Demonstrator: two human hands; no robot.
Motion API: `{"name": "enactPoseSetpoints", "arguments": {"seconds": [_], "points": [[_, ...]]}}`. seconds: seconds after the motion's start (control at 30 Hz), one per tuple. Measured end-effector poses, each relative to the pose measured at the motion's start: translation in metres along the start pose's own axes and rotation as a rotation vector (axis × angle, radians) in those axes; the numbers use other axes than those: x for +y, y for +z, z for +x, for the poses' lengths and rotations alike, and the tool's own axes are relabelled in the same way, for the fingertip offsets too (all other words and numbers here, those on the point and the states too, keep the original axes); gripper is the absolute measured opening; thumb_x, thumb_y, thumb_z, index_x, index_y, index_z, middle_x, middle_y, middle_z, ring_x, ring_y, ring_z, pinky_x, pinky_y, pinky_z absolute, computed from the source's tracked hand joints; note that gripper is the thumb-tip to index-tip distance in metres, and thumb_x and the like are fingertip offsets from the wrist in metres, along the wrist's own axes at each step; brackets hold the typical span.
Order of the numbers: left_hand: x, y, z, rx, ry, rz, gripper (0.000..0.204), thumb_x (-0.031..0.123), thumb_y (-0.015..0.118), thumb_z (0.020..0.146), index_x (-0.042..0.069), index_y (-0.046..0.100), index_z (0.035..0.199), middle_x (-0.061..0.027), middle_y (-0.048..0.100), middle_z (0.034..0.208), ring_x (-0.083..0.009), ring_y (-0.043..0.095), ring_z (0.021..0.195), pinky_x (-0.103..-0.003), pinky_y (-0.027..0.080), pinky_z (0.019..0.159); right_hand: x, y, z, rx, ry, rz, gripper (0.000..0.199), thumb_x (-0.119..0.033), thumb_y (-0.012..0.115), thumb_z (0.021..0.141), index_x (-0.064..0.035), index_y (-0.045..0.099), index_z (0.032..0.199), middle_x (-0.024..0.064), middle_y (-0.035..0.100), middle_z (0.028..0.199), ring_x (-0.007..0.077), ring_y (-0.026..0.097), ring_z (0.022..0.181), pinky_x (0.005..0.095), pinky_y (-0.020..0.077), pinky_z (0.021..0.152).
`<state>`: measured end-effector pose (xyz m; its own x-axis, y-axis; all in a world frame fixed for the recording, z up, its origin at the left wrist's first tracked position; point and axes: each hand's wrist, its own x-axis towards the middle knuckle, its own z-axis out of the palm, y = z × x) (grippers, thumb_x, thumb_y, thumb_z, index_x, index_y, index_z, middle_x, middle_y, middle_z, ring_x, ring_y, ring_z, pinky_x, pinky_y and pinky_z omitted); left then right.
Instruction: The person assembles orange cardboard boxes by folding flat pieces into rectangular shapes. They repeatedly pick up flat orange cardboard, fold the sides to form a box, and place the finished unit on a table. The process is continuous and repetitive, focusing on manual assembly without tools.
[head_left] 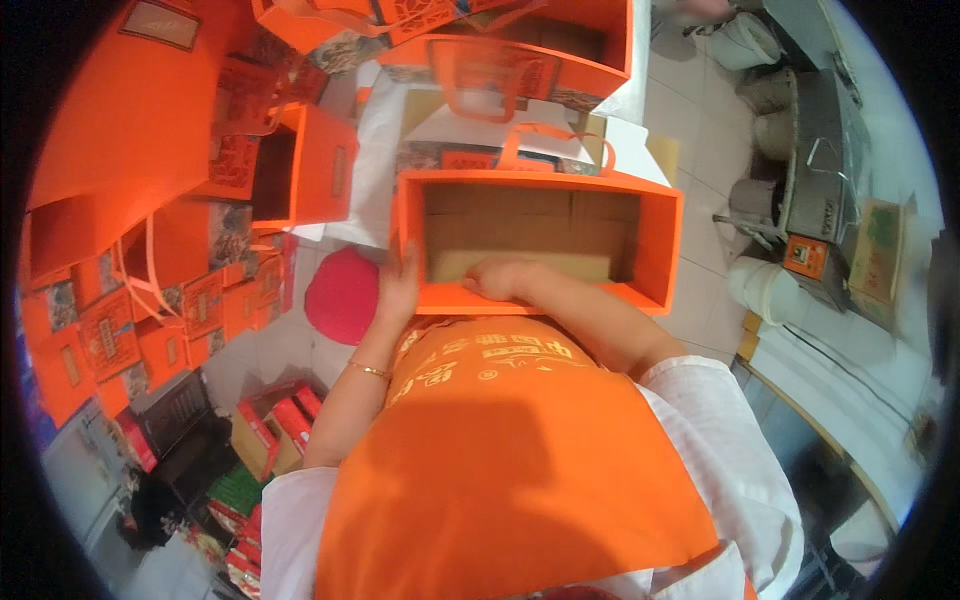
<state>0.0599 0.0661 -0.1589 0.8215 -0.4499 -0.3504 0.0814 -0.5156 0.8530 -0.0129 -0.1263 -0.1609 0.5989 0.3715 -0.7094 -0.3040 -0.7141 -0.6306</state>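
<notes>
An open orange gift box [660, 245] with a bare brown cardboard inside lies in front of my apron. A flat orange carry handle [512, 150] stands up at its far side. Around the box's near left corner, my left hand [402, 285] is closed, fingers along the left wall. My right hand [497, 280] reaches over from the right and rests at the near wall. Its fingers are curled on the inner edge there, and the fingertips are partly hidden.
More orange boxes stand on the white-covered table [375, 150], one lying open [320, 165] at the left. Stacked orange boxes [110, 330] fill the far left. A pink round stool [342, 295] is beside my left arm. White buckets [745, 42] and a grey metal cabinet [820, 170] line the right.
</notes>
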Motion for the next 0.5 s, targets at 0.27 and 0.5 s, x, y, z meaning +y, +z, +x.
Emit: {"name": "enactPoseSetpoints", "arguments": {"seconds": [0.27, 0.5], "points": [[0.012, -0.006, -0.006, 0.024, 0.058, -0.342, 0.057, 0.031, 0.039, 0.100, -0.002, 0.028, 0.145, -0.0176, 0.033, 0.149, -0.0253, 0.031, 0.138, -0.033, 0.025, 0.112, 0.063, -0.020, -0.188, 1.442, 0.038, -0.348, 0.042, -0.003, 0.061, 0.083, -0.0028, 0.054, 0.124, 0.0154, 0.059, 0.116, 0.0318, 0.056, 0.106, 0.0403, 0.0439, 0.093], [0.004, 0.006, 0.006, -0.025, 0.132, -0.004, 0.057, 0.013, 0.052, 0.089, -0.001, 0.033, 0.141, -0.0229, 0.043, 0.140, -0.0319, 0.042, 0.130, -0.037, 0.035, 0.105, 0.223, 0.069, -0.188, 1.066, 0.510, 0.417, 0.035, -0.018, 0.062, 0.083, -0.0013, 0.061, 0.114, 0.0230, 0.066, 0.100, 0.0386, 0.063, 0.095, 0.0424, 0.0496, 0.083]]}}
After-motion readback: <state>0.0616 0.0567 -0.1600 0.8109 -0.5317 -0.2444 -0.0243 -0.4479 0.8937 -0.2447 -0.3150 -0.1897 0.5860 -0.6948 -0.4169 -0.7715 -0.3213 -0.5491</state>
